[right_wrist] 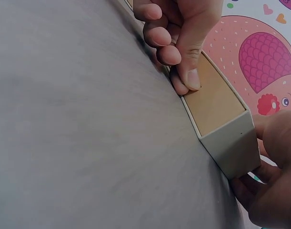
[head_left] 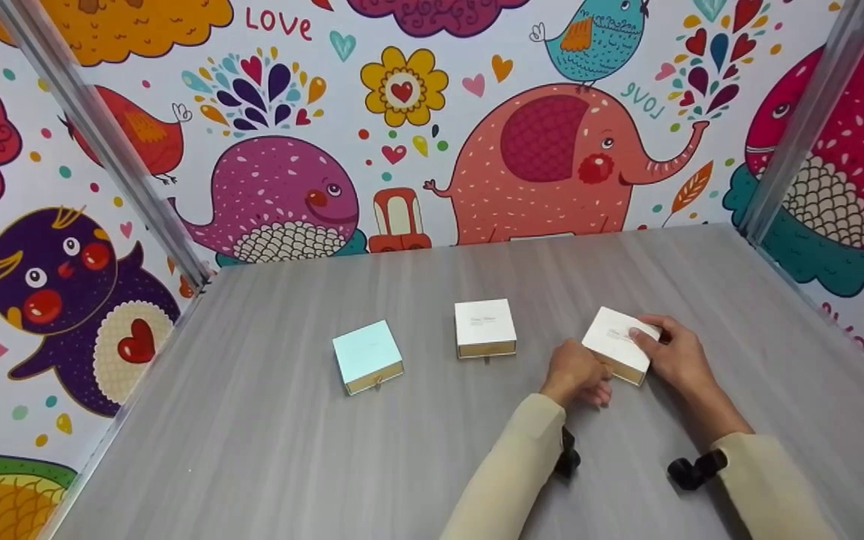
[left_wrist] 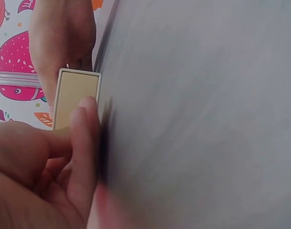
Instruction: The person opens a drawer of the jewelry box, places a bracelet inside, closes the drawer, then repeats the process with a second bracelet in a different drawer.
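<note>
A white box (head_left: 616, 339) with a gold drawer front lies slantwise at the right of the table, small print on its lid. My right hand (head_left: 676, 352) grips its far right corner, thumb on the lid and fingers down the side. At the front, my left hand (head_left: 576, 373) pinches thumb against index finger at the middle of the gold drawer front (right_wrist: 216, 102); whatever lies between those fingertips is hidden. The drawer looks flush with its sleeve. In the left wrist view, curled left fingers (left_wrist: 81, 143) cover the lower part of that gold face.
Left of the hands sits a second white box (head_left: 484, 324), a small tab at its front. Farther left is a light blue box (head_left: 367, 352), likewise tabbed. The grey table (head_left: 289, 450) meets cartoon-printed walls (head_left: 402, 187) at the back and sides.
</note>
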Motion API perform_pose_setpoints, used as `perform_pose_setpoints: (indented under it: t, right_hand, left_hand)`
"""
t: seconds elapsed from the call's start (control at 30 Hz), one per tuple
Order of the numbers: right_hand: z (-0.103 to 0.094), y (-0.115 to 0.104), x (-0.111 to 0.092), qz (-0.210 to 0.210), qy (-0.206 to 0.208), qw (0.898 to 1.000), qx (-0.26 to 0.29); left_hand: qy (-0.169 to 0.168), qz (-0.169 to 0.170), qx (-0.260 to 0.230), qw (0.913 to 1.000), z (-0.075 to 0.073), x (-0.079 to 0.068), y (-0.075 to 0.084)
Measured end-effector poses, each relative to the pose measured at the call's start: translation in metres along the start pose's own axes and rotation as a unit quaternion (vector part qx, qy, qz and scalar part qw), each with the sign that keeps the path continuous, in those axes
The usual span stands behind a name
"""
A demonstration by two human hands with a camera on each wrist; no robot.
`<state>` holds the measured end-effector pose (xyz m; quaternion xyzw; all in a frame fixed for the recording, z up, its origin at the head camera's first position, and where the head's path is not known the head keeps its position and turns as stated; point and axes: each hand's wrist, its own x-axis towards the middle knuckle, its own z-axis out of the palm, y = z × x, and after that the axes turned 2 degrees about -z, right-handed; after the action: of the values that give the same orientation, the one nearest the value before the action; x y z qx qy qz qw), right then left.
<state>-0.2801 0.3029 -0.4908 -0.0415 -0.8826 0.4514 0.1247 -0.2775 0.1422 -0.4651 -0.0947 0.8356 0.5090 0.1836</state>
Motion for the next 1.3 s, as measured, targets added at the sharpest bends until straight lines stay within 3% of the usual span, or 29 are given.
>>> perform_pose_setpoints:
  t: [0.2, 0.5, 0.63, 0.8, 0.93, 1.03, 1.13, 1.3]
  right_hand:
    - [0.002, 0.001, -0.002, 0.005, 0.001, 1.0, -0.012]
    - [0.003, -0.003, -0.003, 0.013, -0.009, 1.0, -0.016]
    - [0.003, -0.004, -0.002, 0.018, -0.01, 1.0, -0.009]
    - [0.003, -0.001, -0.001, 0.027, -0.022, 0.999, -0.002]
    - [0.001, -0.001, 0.0, 0.041, -0.031, 0.999, -0.007]
    - [0.0, -0.003, 0.0, 0.054, -0.035, 0.998, -0.002]
    - [-0.002, -0.007, 0.0, 0.07, -0.036, 0.997, 0.005]
    - [-0.006, -0.017, -0.002, 0.078, -0.029, 0.996, 0.007]
  left_hand:
    - [-0.007, -0.007, -0.012, 0.9999, -0.003, -0.002, -0.004]
    - [-0.045, 0.012, -0.054, 0.9975, -0.018, -0.009, -0.014]
    - [-0.053, 0.01, -0.03, 0.9981, -0.025, -0.012, -0.016]
    - [-0.052, 0.021, 0.051, 0.9971, -0.042, -0.012, -0.02]
    - [-0.021, 0.084, 0.131, 0.9877, -0.061, -0.015, -0.023]
    - [0.003, 0.121, 0.132, 0.9838, -0.078, -0.016, -0.024]
    - [0.011, 0.118, 0.089, 0.989, -0.095, -0.015, -0.026]
    - [0.071, 0.13, 0.095, 0.9844, -0.123, -0.014, -0.034]
